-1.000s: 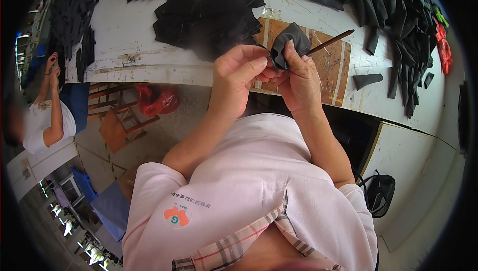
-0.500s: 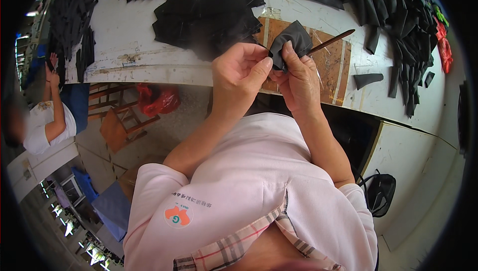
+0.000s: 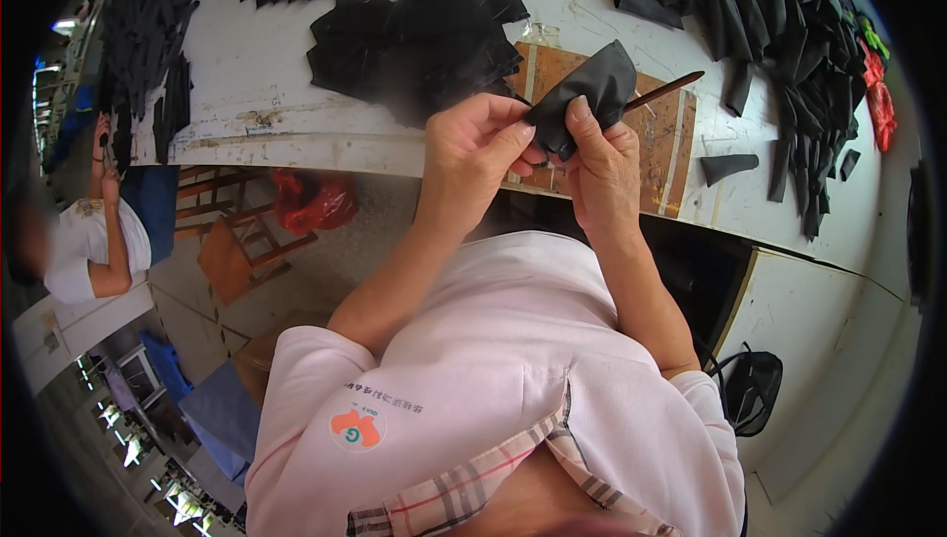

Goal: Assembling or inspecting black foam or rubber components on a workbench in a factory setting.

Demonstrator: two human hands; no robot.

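Observation:
A small black fabric piece (image 3: 582,93) is held up between my two hands over the near edge of the table. My left hand (image 3: 473,147) pinches its left corner between thumb and fingers. On its right, my right hand (image 3: 602,167) grips the piece, the thumb lying flat on the front of the cloth. A dark brown pointed stick (image 3: 669,89) juts out to the right from behind the fabric. Its other end is hidden, and I cannot tell whether my right hand touches it. Beneath lies a worn brown board (image 3: 663,157).
Flat black fabric pieces (image 3: 409,39) are stacked left of the board. Black tube-shaped pieces (image 3: 764,19) heap at the right, with one loose piece (image 3: 730,164) nearer. A red plastic bag (image 3: 314,200) and wooden stool (image 3: 227,261) stand left. Another person (image 3: 99,241) works at far left.
The fabric piece has been turned and spread wider, its upper end now further right. Both hands have shifted slightly, still gripping it. The far-left person's hands have moved lower.

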